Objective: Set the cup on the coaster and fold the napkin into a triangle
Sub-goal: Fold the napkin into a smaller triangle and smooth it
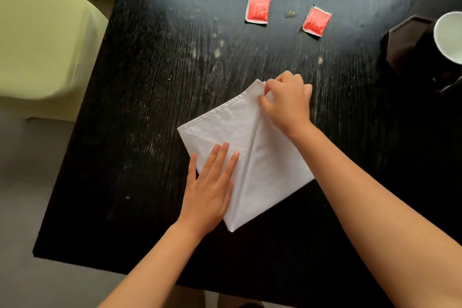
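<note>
Item: my right hand point(287, 100), fingers point(266, 87) curled, pinching the far corner of the white napkin point(262, 167). Item: my left hand point(212, 182), fingers straight, pressing flat on the napkin's near-left part. Napkin: mid-table point(150, 82), creased diagonally. Cup point(448, 37) on dark coaster point(405, 40), far right. Two red sachets point(258, 9) beyond.

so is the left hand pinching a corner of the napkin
No, the left hand lies flat on the napkin; the right hand pinches the far corner.
</note>
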`<state>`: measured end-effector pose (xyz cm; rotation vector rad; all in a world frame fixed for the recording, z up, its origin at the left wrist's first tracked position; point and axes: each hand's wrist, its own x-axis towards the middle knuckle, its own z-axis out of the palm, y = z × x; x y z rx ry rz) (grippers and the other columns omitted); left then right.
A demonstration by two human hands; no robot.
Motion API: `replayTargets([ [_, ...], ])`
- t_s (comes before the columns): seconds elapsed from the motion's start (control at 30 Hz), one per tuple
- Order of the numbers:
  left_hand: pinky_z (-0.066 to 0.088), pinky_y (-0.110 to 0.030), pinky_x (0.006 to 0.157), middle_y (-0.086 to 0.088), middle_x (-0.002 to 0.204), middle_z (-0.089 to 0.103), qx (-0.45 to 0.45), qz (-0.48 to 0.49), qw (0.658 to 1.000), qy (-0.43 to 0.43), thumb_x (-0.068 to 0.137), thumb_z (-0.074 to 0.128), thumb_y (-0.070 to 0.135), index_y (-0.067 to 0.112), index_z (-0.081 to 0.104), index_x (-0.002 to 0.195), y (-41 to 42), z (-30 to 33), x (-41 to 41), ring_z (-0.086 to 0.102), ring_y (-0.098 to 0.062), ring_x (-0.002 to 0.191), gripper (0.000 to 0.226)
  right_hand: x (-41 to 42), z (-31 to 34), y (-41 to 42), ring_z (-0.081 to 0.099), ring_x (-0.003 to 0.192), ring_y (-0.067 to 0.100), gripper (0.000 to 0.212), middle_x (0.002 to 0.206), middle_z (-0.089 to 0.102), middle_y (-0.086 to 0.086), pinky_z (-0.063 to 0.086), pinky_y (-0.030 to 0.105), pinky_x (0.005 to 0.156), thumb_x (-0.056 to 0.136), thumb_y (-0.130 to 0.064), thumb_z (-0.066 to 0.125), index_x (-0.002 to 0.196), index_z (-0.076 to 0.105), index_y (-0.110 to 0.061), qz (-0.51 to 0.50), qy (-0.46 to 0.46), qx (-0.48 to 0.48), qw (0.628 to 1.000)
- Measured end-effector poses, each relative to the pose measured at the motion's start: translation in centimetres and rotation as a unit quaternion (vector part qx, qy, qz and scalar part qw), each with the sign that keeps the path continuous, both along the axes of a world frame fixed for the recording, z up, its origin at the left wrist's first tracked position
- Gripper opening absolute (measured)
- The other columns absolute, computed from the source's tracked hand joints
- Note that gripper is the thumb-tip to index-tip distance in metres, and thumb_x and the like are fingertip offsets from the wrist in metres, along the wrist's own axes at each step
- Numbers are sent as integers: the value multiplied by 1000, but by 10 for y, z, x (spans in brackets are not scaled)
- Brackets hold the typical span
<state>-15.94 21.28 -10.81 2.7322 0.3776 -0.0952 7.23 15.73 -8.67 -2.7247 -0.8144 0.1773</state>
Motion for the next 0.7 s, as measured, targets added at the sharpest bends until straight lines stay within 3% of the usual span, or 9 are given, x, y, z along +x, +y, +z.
replayTargets([
  [0.17, 4, -47, 112, -8, 152, 22, 30, 9, 999, 28, 94, 28, 31, 17, 24, 145, -4, 0, 2, 22, -25, 140, 53, 1, -2, 1, 46, 95, 29, 18, 100, 53, 10, 21, 32, 74, 84, -28, 58, 91, 64, -12, -14, -12, 23, 1000],
  [0.3, 4, -47, 112, -8, 152, 23, 55, 3, 997, 48, 93, 27, 34, 17, 27, 145, -5, 0, 3, 22, -25, 140, 54, -10, 1, -2, 46, 117, 32, 46, 130, 51, 13, 31, 42, 90, 80, -28, 60, 125, 52, -17, 38, -82, 39, 995],
  [0.37, 6, -48, 111, -8, 153, 22, 58, 4, 997, 51, 93, 27, 37, 17, 28, 145, -7, 2, 3, 23, -25, 140, 55, -20, -4, -5, 28, 139, 29, 57, 151, 31, 11, 21, 48, 108, 89, -37, 48, 142, 34, -22, 153, -94, -20, 983],
  [0.47, 5, -50, 111, -7, 154, 17, 49, 12, 998, 21, 94, 27, 41, 18, 25, 146, -2, 8, 13, 17, -21, 143, 57, -28, -20, -12, 3, 146, 23, 59, 159, 8, 5, -1, 48, 115, 96, -46, 31, 149, 12, -26, 218, -22, -126, 967],
  [0.57, 2, -50, 113, -8, 155, 11, 67, 67, 995, 1, 93, 27, 42, 15, 18, 148, 23, 6, 49, 10, -19, 144, 61, -28, -28, -15, 4, 146, 23, 59, 159, 9, 5, -1, 47, 116, 96, -45, 29, 149, 12, -24, 213, -17, -129, 968],
  [0.7, 6, -50, 116, -10, 158, 7, 63, 120, 988, 71, 90, 16, 47, 13, 8, 149, 51, -6, 77, 7, -21, 145, 68, -29, -29, -13, 7, 146, 21, 62, 158, 11, 5, 2, 47, 116, 91, -48, 15, 149, 13, -24, 205, -26, -127, 970],
])
